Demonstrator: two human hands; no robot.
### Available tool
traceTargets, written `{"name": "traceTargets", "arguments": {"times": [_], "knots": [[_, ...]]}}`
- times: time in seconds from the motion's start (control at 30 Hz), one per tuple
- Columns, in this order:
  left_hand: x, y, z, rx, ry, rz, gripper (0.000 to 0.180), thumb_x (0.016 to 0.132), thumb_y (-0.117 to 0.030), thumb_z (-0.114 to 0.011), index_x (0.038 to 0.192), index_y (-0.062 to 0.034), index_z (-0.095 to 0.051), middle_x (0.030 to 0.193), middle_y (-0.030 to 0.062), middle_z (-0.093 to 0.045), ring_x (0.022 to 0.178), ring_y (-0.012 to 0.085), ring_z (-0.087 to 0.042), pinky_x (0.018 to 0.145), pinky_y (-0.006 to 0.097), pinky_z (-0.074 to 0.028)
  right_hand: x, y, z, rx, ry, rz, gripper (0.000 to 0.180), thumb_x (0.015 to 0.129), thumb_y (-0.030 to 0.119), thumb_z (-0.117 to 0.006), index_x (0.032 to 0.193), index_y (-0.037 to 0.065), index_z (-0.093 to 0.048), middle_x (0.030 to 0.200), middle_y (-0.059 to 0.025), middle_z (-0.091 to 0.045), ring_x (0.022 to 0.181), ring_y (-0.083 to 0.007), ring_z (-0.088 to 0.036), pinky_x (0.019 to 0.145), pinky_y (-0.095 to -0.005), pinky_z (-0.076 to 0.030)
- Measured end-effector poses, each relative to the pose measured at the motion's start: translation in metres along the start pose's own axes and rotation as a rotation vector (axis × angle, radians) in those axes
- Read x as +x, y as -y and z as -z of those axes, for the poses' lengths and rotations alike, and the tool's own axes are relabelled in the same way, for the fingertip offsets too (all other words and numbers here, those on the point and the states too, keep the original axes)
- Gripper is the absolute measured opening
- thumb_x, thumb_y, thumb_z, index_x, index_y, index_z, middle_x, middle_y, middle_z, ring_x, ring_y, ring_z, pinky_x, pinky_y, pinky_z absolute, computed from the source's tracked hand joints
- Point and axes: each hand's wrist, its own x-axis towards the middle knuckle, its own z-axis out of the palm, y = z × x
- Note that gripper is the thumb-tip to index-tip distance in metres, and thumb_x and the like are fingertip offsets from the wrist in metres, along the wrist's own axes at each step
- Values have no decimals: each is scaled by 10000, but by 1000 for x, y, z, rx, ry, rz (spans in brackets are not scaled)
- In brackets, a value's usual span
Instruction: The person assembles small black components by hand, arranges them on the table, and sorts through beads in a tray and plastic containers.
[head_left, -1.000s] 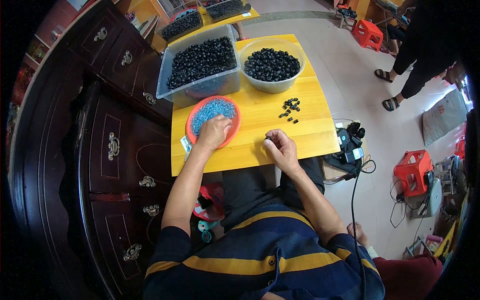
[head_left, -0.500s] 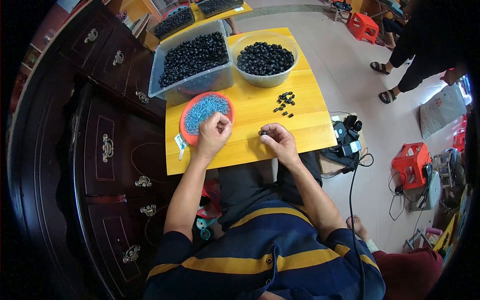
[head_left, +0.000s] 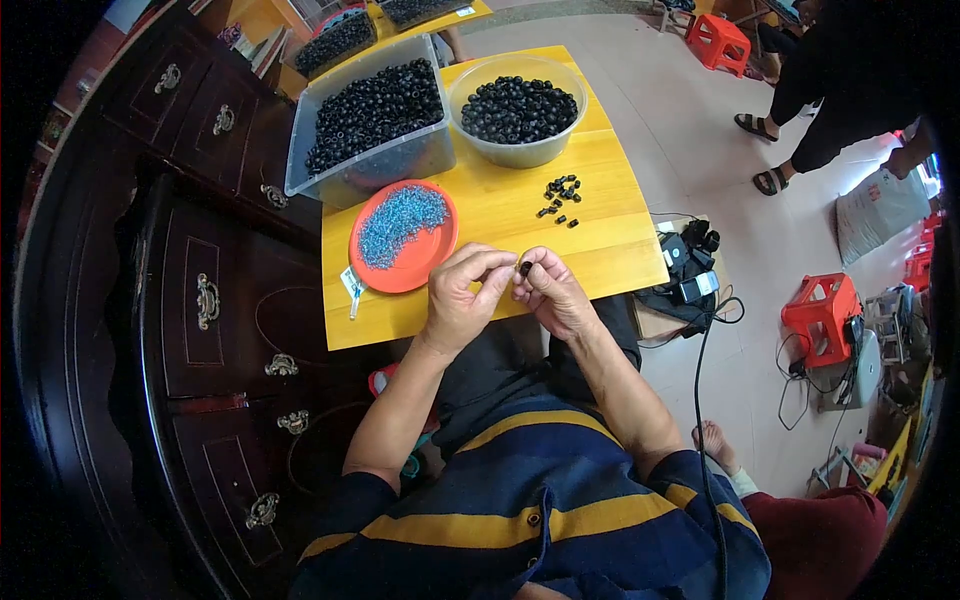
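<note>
While 2 hands (head_left: 505,290) pinch 1 black bead (head_left: 525,268), 2 tubs (head_left: 420,155) wait.

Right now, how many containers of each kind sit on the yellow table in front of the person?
Clear rectangular bin of black pieces: 1
Clear round bowl of black pieces: 1
Orange round plate of small blue pieces: 1
Total: 3 containers on the yellow table, plus a loose pile of black pieces too small to count exactly.
</note>
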Motion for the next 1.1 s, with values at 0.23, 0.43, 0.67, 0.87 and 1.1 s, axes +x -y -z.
{"name": "traceTargets", "arguments": {"times": [0.23,0.43,0.67,0.87,1.1], "knots": [[-2,2,-4,35,67,-42,148,812,57,-695,950,8,-715,850,91,-675,777,171,-657,687,279,-516,-1,-5,8,-52,6,6,229,880,217,-759,1024,90,-637,901,-12,-669,785,-110,-613,746,-252,-507],[-4,9,0,-23,150,50,120,817,51,-695,925,7,-719,860,77,-671,793,158,-643,693,267,-507,-4,0,11,-139,-35,-4,205,882,195,-756,1006,75,-645,900,-16,-674,788,-106,-621,746,-252,-512],[-9,23,-3,-314,152,194,106,858,11,-699,959,-8,-727,869,48,-654,802,123,-616,705,247,-492,-4,2,8,-160,11,-31,220,874,211,-765,1005,71,-657,925,-19,-683,807,-115,-637,756,-260,-523],[-11,27,-8,-284,123,155,116,863,8,-697,973,-9,-730,870,51,-646,819,124,-617,724,246,-493,-6,0,9,-94,-32,-51,218,883,210,-753,1030,73,-669,948,-18,-687,824,-115,-638,776,-272,-538],[-13,17,-13,-13,77,-37,263,826,20,-702,1072,-66,-737,915,83,-634,803,184,-638,718,282,-519,-7,7,8,-38,1,-57,205,906,175,-717,1068,62,-661,929,-25,-678,829,-122,-652,774,-267,-549]]}}
